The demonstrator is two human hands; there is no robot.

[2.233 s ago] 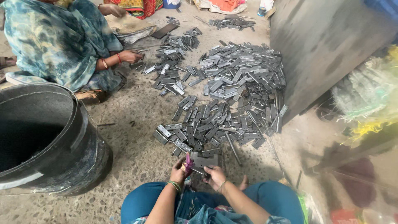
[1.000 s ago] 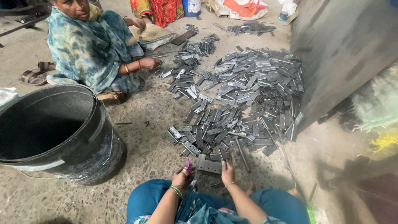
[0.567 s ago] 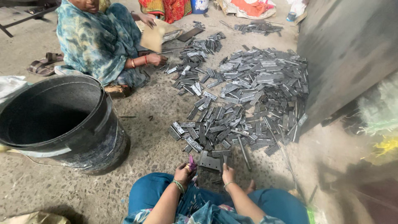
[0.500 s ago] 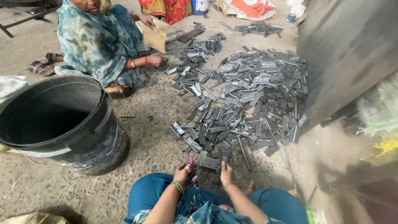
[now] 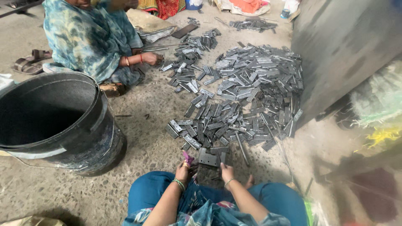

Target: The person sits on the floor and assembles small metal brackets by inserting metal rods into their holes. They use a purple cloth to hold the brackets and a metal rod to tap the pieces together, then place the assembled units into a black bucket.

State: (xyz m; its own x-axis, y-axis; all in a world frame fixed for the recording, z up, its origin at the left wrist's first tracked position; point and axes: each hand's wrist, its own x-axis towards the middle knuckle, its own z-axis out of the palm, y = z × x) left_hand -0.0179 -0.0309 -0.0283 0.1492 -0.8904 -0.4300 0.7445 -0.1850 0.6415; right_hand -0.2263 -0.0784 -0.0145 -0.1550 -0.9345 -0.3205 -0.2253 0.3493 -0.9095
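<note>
Rough speckled concrete floor fills the view, seen from above where I sit cross-legged in blue trousers. Nearest me, my left hand [image 5: 183, 170] is closed around a small pink-purple object [image 5: 187, 157]; what it is I cannot tell. My right hand [image 5: 226, 171] rests on the near edge of a flat grey metal hinge plate [image 5: 208, 158] lying on the floor just ahead of my knees; whether those fingers are gripping or only touching it is unclear. That plate looks stiff, thin and fairly heavy for its kind, with hard edges and punched holes, so I judge it best pinched by its long sides rather than a corner. A thin metal rod [image 5: 242, 146] lies just beside it. Beyond spreads a wide heap of similar grey plates [image 5: 247, 92]. To my left stands a large black plastic tub [image 5: 54, 121], open-topped. Farther back, another person in a teal patterned garment [image 5: 88, 37] sits with a hand [image 5: 150, 58] by the heap. A grey slanted panel [image 5: 343, 46] rises on the right. Bright orange and red cloth bundles [image 5: 247, 6] lie farthest away; no labels are legible
</note>
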